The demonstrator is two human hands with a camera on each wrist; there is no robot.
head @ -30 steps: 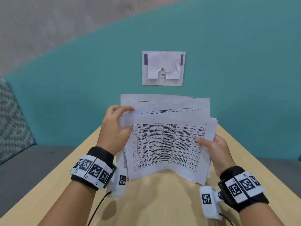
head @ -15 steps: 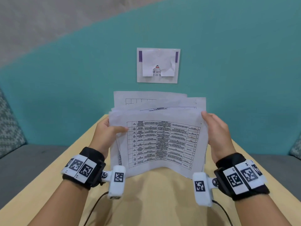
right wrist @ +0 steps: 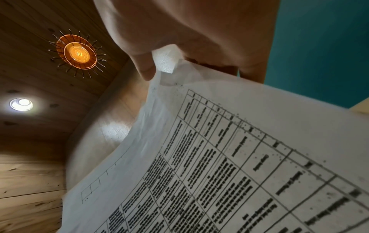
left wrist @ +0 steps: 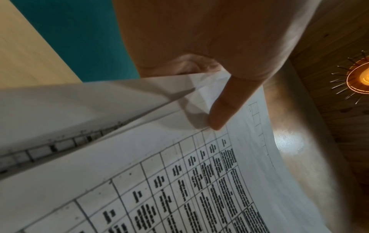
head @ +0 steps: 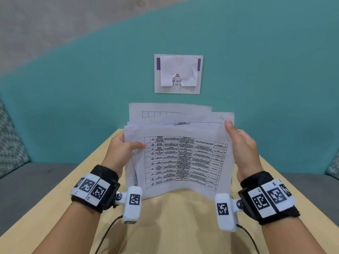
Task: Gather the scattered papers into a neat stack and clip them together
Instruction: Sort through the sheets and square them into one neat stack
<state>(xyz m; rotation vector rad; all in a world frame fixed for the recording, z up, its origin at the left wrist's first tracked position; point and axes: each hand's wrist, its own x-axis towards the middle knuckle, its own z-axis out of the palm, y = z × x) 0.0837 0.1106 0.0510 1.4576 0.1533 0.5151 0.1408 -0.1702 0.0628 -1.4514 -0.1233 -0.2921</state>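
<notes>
A stack of white papers (head: 183, 158) printed with tables stands upright, its lower edge on the wooden table (head: 174, 226). The sheets are fanned unevenly at the top. My left hand (head: 126, 149) grips the stack's left edge, thumb (left wrist: 219, 113) on the front sheet (left wrist: 139, 157) and fingers behind. My right hand (head: 238, 142) holds the upper right edge. In the right wrist view its thumb (right wrist: 143, 67) lies in front of the papers (right wrist: 239, 141) and the other fingers behind.
A paper notice (head: 178, 74) hangs on the teal wall behind the table. A grey bench seat (head: 27, 184) with a patterned cushion (head: 9, 140) runs along the left. Bare tabletop lies between my wrists and the stack.
My right hand slid from the stack's lower right edge up to its upper right. My left hand dropped from the top left corner to the left edge. The sheets sit squarer.
</notes>
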